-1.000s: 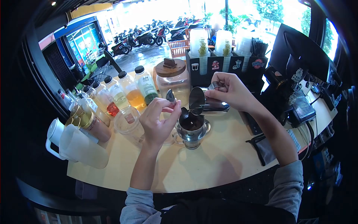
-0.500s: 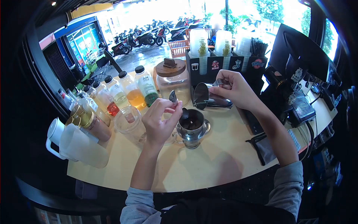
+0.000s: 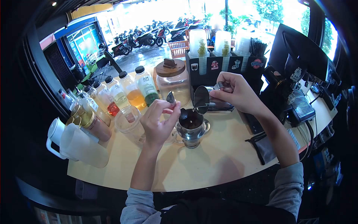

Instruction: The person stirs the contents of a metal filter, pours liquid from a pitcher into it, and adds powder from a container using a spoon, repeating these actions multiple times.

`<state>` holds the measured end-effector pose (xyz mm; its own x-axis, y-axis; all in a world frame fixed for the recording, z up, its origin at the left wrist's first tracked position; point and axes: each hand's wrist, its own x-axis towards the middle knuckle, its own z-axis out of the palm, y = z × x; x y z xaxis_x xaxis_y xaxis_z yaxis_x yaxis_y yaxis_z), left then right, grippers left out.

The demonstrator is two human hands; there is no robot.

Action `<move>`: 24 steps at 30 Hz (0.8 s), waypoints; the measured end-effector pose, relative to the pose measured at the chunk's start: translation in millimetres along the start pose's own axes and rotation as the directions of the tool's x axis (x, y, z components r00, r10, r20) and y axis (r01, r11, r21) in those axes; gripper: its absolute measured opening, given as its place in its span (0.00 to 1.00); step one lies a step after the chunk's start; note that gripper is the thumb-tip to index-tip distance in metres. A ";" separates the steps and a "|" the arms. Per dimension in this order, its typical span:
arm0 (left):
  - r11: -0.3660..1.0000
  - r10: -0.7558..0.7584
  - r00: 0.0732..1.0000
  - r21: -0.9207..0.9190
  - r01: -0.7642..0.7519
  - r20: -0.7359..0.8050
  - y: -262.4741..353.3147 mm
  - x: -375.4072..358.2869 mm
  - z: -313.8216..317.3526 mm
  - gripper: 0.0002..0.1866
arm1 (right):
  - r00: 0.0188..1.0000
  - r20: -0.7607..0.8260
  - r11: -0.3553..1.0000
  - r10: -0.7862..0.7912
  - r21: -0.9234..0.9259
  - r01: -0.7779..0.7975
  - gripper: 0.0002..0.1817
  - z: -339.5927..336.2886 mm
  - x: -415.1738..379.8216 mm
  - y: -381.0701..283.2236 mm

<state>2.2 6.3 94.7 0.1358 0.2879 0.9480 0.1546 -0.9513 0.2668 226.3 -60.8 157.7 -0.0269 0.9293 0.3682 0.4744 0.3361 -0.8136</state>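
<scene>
My right hand is closed round the handle of a shiny metal pitcher. The pitcher is tilted to the left, its spout over a metal drip coffee filter, and a thin stream seems to run from the lip. Dark contents show inside the filter. My left hand pinches a small dark spoon; one end sticks up above the fingers, the rounded end is at the filter's left rim. A clear plastic tub stands left of that hand, partly hidden by it.
Syrup bottles and a wooden-lidded jar line the back. A black cup holder is behind the pitcher. Pale jugs stand at left; a dark pouch and a coffee machine are at right.
The pitcher has tipped further, its mouth moving right and down to the filter, and a thin stream now seems to show at its lip. My left hand has shifted slightly left.
</scene>
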 end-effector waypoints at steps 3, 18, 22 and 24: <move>1.000 -0.015 1.000 -0.017 0.015 -0.001 2.7 -1.4 0.9 0.07 | 1.000 -0.002 1.000 0.002 -0.013 -0.002 0.16 4.2 2.2 -1.2; 1.000 -0.013 0.999 0.027 0.012 0.043 4.5 -9.6 3.6 0.07 | 0.998 -0.058 0.998 -0.005 -0.058 0.001 0.16 3.3 1.4 5.6; 1.000 -0.021 0.999 0.021 0.021 0.045 4.3 -10.4 4.2 0.07 | 0.999 -0.050 0.999 0.000 -0.048 -0.002 0.16 -0.8 -5.6 0.5; 1.000 -0.013 0.999 0.023 0.012 0.044 4.1 -10.3 4.1 0.08 | 0.999 -0.044 0.998 0.012 -0.064 -0.015 0.16 -2.7 -9.9 -4.1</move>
<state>5.5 -0.1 85.3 0.1762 0.3048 0.9360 0.1783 -0.9450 0.2742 226.9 -71.8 158.5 0.0177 0.9258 0.3775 0.5304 0.3114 -0.7885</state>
